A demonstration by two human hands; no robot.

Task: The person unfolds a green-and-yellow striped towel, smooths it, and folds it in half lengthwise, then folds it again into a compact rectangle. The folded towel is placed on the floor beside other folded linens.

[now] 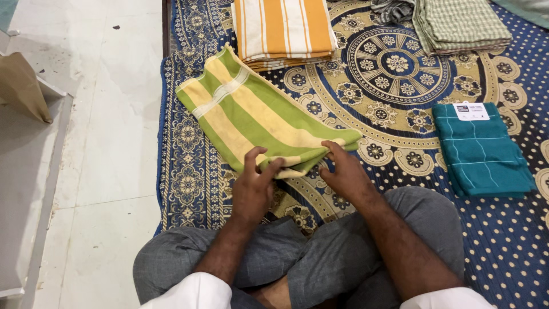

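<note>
A folded green and yellow striped towel [251, 111] lies on the patterned blue and gold mat [189, 171] in front of my crossed legs. My left hand [253, 186] pinches its near edge, fingers over the cloth. My right hand [345, 173] grips the near right corner of the same towel, thumb on top. Both hands hold the towel's near end slightly off the mat.
A stack of folded orange and white striped cloth [284, 28] sits at the far centre. Folded green checked cloth [460, 24] lies at the far right, a folded teal towel [480, 151] with a white tag to my right. White tiled floor [97, 143] lies left.
</note>
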